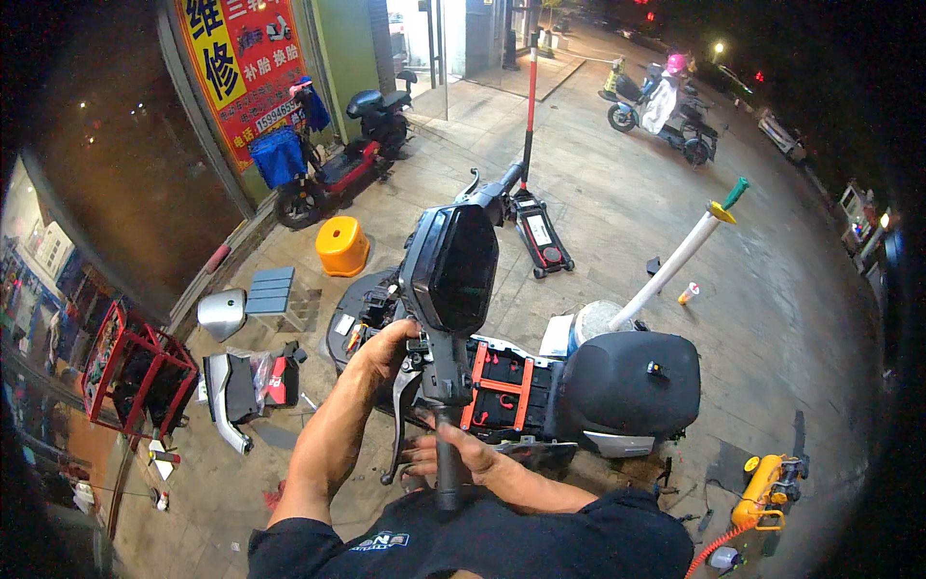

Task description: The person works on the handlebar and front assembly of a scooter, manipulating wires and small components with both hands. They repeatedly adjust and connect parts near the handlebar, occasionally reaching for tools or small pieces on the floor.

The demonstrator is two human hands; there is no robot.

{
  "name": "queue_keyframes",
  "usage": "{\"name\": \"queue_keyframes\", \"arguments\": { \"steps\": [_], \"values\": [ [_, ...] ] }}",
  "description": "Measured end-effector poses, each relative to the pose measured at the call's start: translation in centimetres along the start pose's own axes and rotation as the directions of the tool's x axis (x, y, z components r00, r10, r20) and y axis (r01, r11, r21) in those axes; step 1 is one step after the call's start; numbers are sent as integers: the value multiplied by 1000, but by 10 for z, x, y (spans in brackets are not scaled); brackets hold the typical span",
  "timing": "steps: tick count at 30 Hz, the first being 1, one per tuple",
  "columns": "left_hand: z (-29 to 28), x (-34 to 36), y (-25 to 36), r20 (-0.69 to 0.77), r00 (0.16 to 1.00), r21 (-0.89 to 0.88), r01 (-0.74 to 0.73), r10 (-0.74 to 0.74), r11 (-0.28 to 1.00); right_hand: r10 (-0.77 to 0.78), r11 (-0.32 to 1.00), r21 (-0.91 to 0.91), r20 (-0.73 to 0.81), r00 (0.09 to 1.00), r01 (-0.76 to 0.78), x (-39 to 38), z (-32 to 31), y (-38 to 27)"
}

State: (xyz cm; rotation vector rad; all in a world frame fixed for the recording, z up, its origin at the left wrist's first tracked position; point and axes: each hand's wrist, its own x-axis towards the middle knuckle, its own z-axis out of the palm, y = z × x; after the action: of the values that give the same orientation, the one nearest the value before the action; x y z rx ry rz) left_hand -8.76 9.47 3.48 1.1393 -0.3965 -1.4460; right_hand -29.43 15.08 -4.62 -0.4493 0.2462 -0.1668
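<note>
An electric scooter stands in front of me, its dark display housing rising above the handlebar. My left hand reaches to the left side of that housing, beside the switch and brake lever mount; its fingertips are hidden. Below, my right hand is behind the black handlebar grip, with stretched fingers showing to the left of it. The brake lever hangs along the left of the grip. Further right, the open footboard shows an orange frame over a black compartment, next to the black seat.
Removed panels, a grey-topped stool and a yellow stool stand left. A red tool cart is by the glass. Ahead is a floor jack; at lower right, a yellow compressor. A rider passes on a scooter.
</note>
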Motion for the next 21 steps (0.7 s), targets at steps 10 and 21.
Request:
{"name": "queue_keyframes", "arguments": {
  "steps": [10, 21],
  "values": [
    [-18, 18, -8, 146, 985, 55, 88, -95, 995, -48, 995, 89, 119, 992, 37, 14, -11, 11],
    [-24, 23, -12, 113, 992, 184, 29, -51, 982, -108, 989, 114, 142, 984, 92, 14, -3, 10]
  ]
}}
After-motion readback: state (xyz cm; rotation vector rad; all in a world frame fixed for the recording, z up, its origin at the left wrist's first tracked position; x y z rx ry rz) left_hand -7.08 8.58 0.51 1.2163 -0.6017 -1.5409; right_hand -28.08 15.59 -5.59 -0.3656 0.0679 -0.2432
